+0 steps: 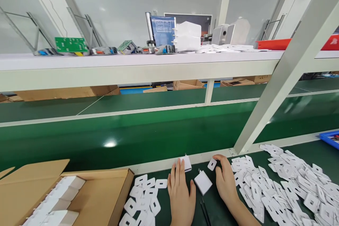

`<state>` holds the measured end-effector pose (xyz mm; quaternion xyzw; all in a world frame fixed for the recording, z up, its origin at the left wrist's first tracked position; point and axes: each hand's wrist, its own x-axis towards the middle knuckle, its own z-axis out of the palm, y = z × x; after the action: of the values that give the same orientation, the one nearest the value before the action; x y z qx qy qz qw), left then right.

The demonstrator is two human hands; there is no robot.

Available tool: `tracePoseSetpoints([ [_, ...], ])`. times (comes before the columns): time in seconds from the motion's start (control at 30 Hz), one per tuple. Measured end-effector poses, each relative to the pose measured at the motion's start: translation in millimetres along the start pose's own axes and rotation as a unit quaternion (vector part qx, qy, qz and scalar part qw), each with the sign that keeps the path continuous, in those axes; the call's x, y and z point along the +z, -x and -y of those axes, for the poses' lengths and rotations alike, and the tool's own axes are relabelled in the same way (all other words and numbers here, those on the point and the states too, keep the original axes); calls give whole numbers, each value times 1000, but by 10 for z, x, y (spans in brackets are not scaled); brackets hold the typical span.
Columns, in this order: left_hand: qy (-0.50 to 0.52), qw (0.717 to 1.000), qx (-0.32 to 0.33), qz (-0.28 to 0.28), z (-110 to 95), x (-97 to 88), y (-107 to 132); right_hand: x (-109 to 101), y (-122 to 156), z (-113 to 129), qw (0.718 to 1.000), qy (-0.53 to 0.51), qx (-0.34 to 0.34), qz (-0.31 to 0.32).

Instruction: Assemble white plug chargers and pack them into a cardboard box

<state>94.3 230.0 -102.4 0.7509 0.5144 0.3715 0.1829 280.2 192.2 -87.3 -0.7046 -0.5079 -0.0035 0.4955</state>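
Note:
My left hand [181, 192] lies palm down with its fingers stretched out. Its fingertips partly cover a white adapter block [187, 163] near the belt's edge. To the right, my right hand [225, 178] has index finger and thumb at the edge of a small white slotted plate [212, 164], apparently pinching it. Between the hands rests a second white adapter block [203, 182], its metal prongs toward the far side. Below that block are black tweezers [204, 212]. Part of the first block is hidden under my left fingers.
A large heap of white slotted plates [288, 183] spreads at right, with a smaller pile [144, 197] at left. An open cardboard box [119, 197] holds white blocks [62, 197]. A slanted white post [280, 74] and a shelf [132, 70] rise beyond. A blue tray [328, 137] is far right.

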Motion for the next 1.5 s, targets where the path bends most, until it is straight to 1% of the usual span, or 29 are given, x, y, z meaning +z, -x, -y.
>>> tracePoseSetpoints([
  [0.1, -12, 1000, -11, 13, -14, 2, -3, 40, 2, -112, 994, 68, -51, 65],
  [0.17, -10, 1000, -21, 18, -20, -7, -10, 57, 8, -146, 989, 101, -65, 87],
  [0.27, 9, 1000, -15, 20, 1, -9, -19, 61, 12, -149, 986, 130, -70, 82],
  [0.4, 47, 999, 6, 26, 41, 0, -21, 60, 12, -141, 980, 165, -98, 58],
  [0.5, 95, 995, -12, 19, 44, -25, -44, 69, 17, -154, 976, 181, -111, 45],
  [0.57, 154, 987, -49, 12, 29, -63, -72, 79, 21, -164, 976, 184, -111, 40],
  [0.67, 258, 961, -101, 9, -17, -130, -105, 90, 24, -166, 977, 180, -106, 40],
  [0.77, 326, 938, -114, 11, -80, -185, -108, 86, 17, -138, 981, 162, -94, 46],
  [0.87, 359, 925, -121, 15, -131, -217, -99, 52, -3, -53, 989, 119, -76, 51],
  [1.0, 375, 918, -128, 11, -161, -228, -104, -17, -23, 132, 996, 51, -59, 42],
  [1.07, 376, 918, -125, 8, -165, -227, -110, -38, -17, 207, 997, 33, -58, 41],
  [1.13, 370, 922, -117, 1, -165, -227, -113, -39, -2, 231, 997, 26, -59, 46],
  [1.23, 352, 929, -116, -8, -159, -230, -110, -6, 16, 164, 996, 46, -64, 49],
  [1.37, 329, 934, -135, -14, -128, -214, -97, 32, -24, 67, 991, 108, -78, 25],
  [1.43, 321, 935, -149, -22, -102, -189, -96, 6, -53, 122, 989, 120, -86, 13],
  [1.5, 322, 932, -165, -29, -77, -156, -101, -60, -41, 246, 986, 135, -101, 11],
])
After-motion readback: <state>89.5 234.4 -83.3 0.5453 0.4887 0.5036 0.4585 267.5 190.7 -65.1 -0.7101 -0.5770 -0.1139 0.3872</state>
